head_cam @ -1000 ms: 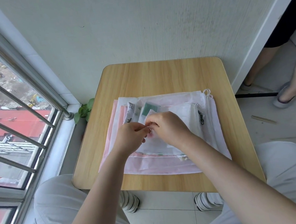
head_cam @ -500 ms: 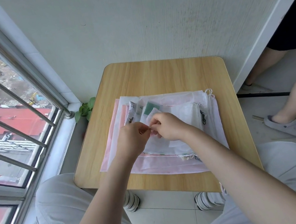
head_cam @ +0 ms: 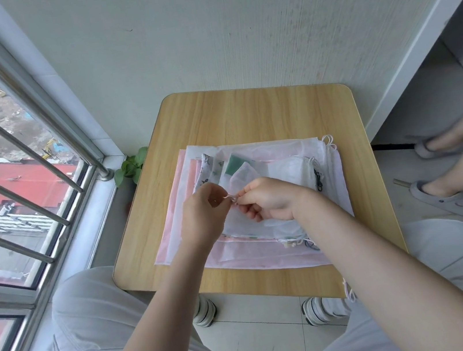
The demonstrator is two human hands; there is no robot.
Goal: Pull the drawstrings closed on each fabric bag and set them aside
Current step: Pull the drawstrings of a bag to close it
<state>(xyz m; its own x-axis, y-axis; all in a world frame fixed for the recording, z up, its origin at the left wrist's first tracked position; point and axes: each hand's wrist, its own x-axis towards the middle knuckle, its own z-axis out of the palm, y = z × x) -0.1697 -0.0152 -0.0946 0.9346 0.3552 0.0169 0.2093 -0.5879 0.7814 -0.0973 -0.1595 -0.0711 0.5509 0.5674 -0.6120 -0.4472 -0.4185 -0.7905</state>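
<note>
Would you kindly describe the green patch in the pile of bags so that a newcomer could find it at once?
Start at the wooden table against the wall, where a stack of pale fabric bags lies. Look at the stack's far left part, just beyond the two hands: the green patch shows there through sheer white fabric. It is the only solid dark green among whites and pinks.

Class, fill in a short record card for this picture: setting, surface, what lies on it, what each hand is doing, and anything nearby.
setting: seated person at a small table beside a barred window
surface: wooden table
on it: flat stack of bags, white and pink
left hand: pinches a drawstring
right hand: pinches the same drawstring, fingertips meeting the left's
nearby: plant at the table's left edge; another person's slippered feet on the floor to the right
</note>
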